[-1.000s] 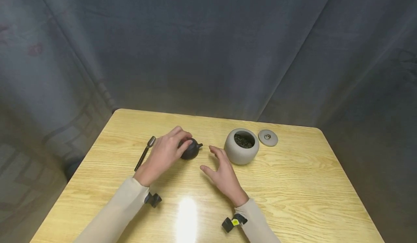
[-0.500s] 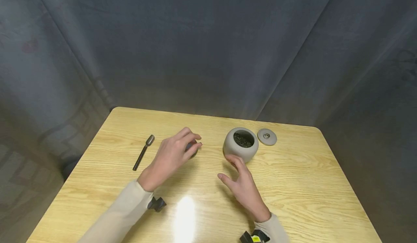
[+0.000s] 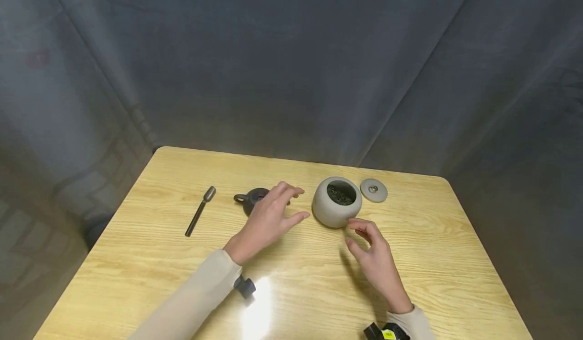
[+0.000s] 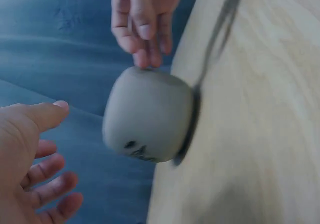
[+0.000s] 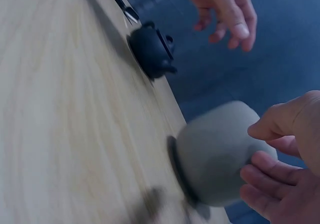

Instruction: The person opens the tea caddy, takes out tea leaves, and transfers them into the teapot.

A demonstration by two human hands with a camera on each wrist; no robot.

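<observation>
A round grey jar (image 3: pixel 332 216) filled with dark tea leaves (image 3: pixel 339 195) stands uncovered on the table. My left hand (image 3: pixel 268 216) hovers left of it, fingers spread and holding nothing. Partly behind that hand sits a small black teapot (image 3: pixel 250 198), its loop handle to the left; the right wrist view shows its spout and lid. My right hand (image 3: pixel 378 264) is at the jar's lower right side with loosely bent fingers. Its fingertips (image 4: pixel 141 59) come right up to the jar in the left wrist view; whether they touch I cannot tell.
The flat grey jar lid (image 3: pixel 374 191) with a ring-shaped knob lies at the jar's back right. A dark-handled tea scoop (image 3: pixel 200 211) lies left of the teapot. Grey curtains (image 3: pixel 273 77) hang behind the wooden table (image 3: pixel 446 254).
My left hand has left the teapot and moved right toward the jar, uncovering the teapot's handle. My right hand has shifted right, from the jar's left front to its right side.
</observation>
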